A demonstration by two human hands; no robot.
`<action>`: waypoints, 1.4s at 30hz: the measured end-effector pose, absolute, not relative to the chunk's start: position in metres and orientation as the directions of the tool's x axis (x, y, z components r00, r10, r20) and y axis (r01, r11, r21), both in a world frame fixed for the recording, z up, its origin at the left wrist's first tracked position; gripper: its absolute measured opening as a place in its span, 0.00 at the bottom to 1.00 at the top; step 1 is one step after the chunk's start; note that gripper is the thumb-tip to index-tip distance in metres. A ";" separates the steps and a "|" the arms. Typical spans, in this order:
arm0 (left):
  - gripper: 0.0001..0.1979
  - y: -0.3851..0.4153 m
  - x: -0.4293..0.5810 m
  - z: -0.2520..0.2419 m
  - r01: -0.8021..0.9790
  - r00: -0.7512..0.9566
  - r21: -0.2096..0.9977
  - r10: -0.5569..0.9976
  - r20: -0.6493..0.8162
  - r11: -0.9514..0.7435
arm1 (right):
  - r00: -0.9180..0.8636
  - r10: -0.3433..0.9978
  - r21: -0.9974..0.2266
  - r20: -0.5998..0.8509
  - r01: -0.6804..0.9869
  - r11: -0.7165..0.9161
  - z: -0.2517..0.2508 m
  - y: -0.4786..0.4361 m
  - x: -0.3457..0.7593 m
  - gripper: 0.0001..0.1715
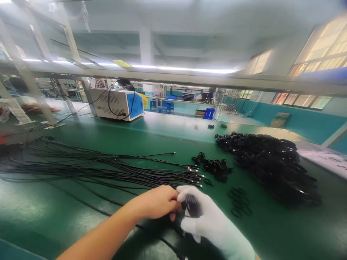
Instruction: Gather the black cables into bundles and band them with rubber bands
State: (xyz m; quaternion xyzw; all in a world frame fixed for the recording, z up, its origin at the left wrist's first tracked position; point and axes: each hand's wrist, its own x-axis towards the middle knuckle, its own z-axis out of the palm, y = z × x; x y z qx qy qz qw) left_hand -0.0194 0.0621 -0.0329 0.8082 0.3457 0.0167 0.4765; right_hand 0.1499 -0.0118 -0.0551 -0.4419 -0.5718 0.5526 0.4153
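My right hand [204, 216], in a white glove, is closed round a coiled black cable [193, 206]. Bare and with fingers curled in, my left hand [162, 202] meets the coil's left side; it pinches part of the black cable, mostly hidden by the fingers. Below both hands, a loose length of black cable [165, 242] trails toward the near edge, somewhat blurred. Just beyond them lies a bundle of straight black cables [130, 171] with metal plugs at the right end. To the right are several black rings [240, 202].
A large heap of black coiled cables [265, 159] fills the right side of the green table [168, 130]. A smaller black pile [214, 166] sits left of it. At the back stand a white and blue machine [119, 104] and metal shelf posts [35, 83].
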 end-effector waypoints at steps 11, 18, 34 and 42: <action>0.08 0.024 -0.009 -0.035 -0.147 0.539 0.971 0.838 -0.082 0.189 | -0.561 0.800 -0.816 0.216 -0.553 -0.168 -0.074 -0.010 0.153 0.32; 0.06 0.025 -0.005 -0.027 -0.034 0.306 0.994 0.946 0.110 -0.105 | -0.497 0.853 -0.826 0.157 -0.540 -0.163 -0.075 -0.011 0.157 0.37; 0.13 0.055 0.008 -0.026 0.218 0.393 0.975 0.911 -0.129 0.044 | -0.226 0.973 -0.945 -0.053 -0.305 -0.122 -0.071 0.000 0.148 0.38; 0.07 0.033 -0.002 -0.042 0.059 0.480 0.983 0.859 -0.181 0.174 | -0.386 0.921 -0.910 -0.045 -0.365 -0.197 -0.070 0.001 0.149 0.27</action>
